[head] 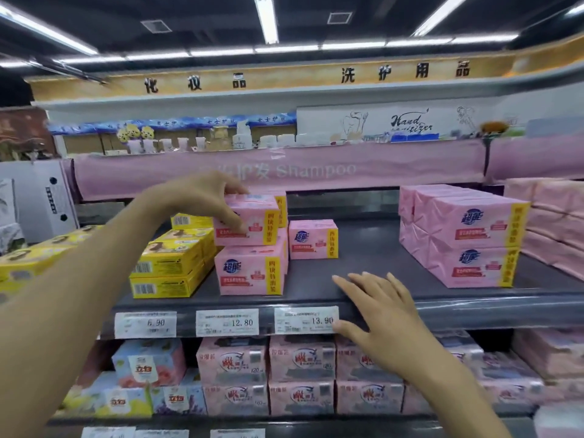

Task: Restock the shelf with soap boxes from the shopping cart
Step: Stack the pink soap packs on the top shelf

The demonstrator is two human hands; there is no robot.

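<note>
Head view, L hand (202,197) gripping soap box (262,213), long axis sideways, label fwd, R hand (388,314) fingers (354,284) splayed

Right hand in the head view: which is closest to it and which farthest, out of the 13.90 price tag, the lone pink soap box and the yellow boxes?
1. 13.90 price tag, just left of the right hand, by the thumb.
2. lone pink soap box, farther back and to the left.
3. yellow boxes, far left.

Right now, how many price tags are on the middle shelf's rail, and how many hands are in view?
Price tags: 3 (6.90, 12.80, 13.90)
Hands: 2, left hand gripping a pink soap box, right hand open
Total: 5
</note>
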